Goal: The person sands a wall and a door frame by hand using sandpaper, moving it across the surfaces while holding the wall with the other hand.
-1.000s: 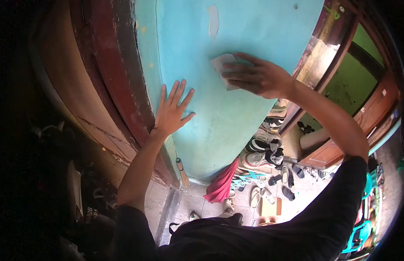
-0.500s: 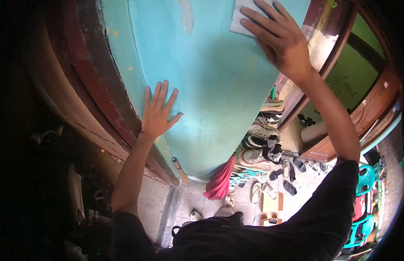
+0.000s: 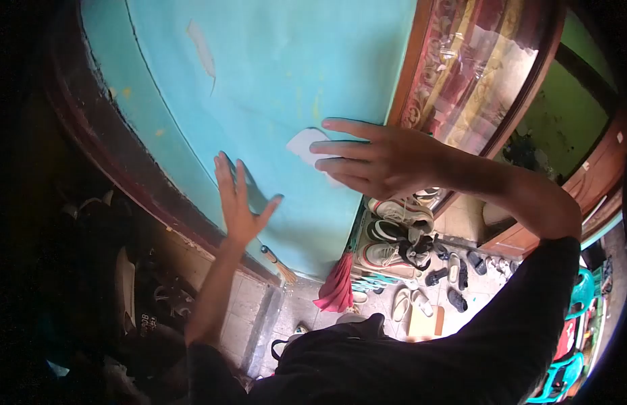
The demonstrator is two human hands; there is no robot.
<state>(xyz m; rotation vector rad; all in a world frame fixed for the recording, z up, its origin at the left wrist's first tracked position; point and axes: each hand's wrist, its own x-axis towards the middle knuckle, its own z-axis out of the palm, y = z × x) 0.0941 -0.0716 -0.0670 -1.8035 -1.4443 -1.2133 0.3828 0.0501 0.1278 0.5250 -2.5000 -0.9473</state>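
Observation:
A light-blue painted wall (image 3: 273, 74) rises in front of me, with a bare pale patch (image 3: 202, 48) on its upper left. My right hand (image 3: 387, 158) lies over a white sheet (image 3: 302, 144), pressing it flat to the wall with stretched fingers; part of the sheet is hidden beneath them. Lower and to the left, my left hand (image 3: 239, 209) rests against the wall, open, fingers pointing up and thumb spread, holding nothing.
Below the wall are a small brush (image 3: 278, 263) and folded red fabric (image 3: 335, 289). Shoes (image 3: 398, 233) are stacked at right, near a cardboard box (image 3: 421, 322). A glass pane (image 3: 489, 61) borders the wall; turquoise chairs (image 3: 582, 293) stand far right.
My right hand has swept down and left across the wall with the white sheet. My left hand stays on the wall, appearing slightly lower as the view has shifted.

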